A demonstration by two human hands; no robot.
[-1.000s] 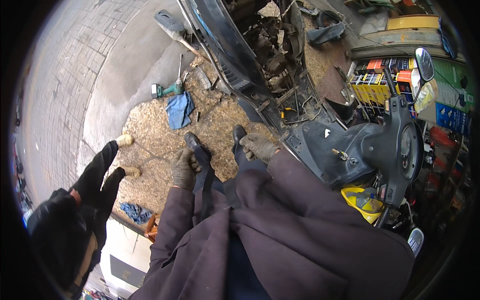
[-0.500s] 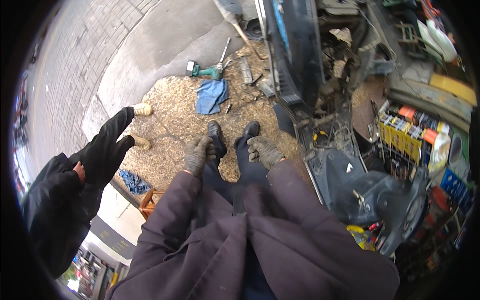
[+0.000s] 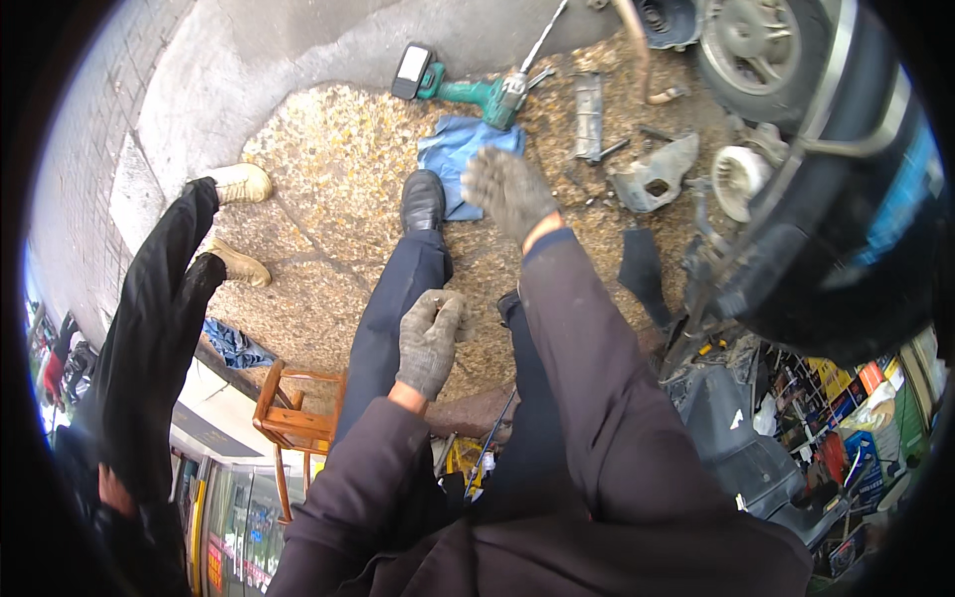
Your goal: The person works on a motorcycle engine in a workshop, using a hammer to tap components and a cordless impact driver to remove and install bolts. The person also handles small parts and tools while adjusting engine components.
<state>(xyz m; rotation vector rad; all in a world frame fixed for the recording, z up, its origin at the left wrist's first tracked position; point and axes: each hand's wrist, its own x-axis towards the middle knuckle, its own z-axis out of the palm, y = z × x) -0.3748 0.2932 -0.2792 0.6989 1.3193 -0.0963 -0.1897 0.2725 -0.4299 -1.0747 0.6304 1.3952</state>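
Hands have parted: grey-gloved left hand (image 3: 430,343), loosely curled, nothing visible held, hangs back; grey-gloved right hand (image 3: 509,192) has reached forward, fingers extended, seemingly empty, nearest the crumpled blue cloth (image 3: 468,139), contact unclear. Black shoe (image 3: 423,202) crowds its left side; beyond, green cordless drill (image 3: 492,97) straddles the speckled ground's (image 3: 328,149) far edge.

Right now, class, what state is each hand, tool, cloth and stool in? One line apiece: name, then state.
Left hand: gloved, fingers curled; any contents hidden.
Right hand: gloved, open, fingers extended.
Green drill: lying on the ground, long bit fitted, battery attached.
Light-blue cloth: spread on the ground, rumpled.
Denim cloth: crumpled.
Wooden stool: upright, partly hidden.
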